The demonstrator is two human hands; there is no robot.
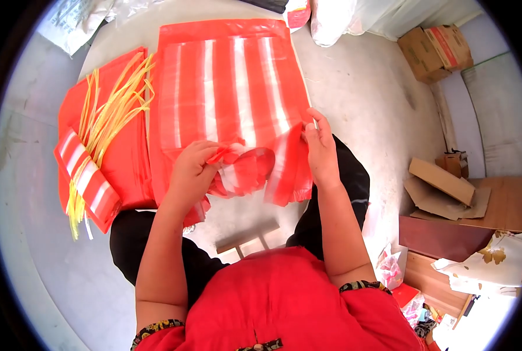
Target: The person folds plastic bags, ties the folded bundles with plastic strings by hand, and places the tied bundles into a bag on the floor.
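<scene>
A stack of red-and-white striped plastic bags (226,82) lies flat before me. The near edge of the top bag is bunched up and hangs toward my lap, with a loose loop in it. My left hand (193,167) is closed, pinching the gathered plastic between thumb and fingers. At the right corner, my right hand (321,146) grips the bag's edge, its index finger raised and bent. To the left are red plastic sheets (126,146), with a bunch of yellow strips (112,114) across them and a folded striped bundle (88,175) on top.
A pale work surface (182,11) carries the bags. My knees are on either side below it, near a low wooden frame (249,238). Cardboard boxes (436,52) stand at the far right. An opened carton (442,190) rests on a brown cabinet (506,202).
</scene>
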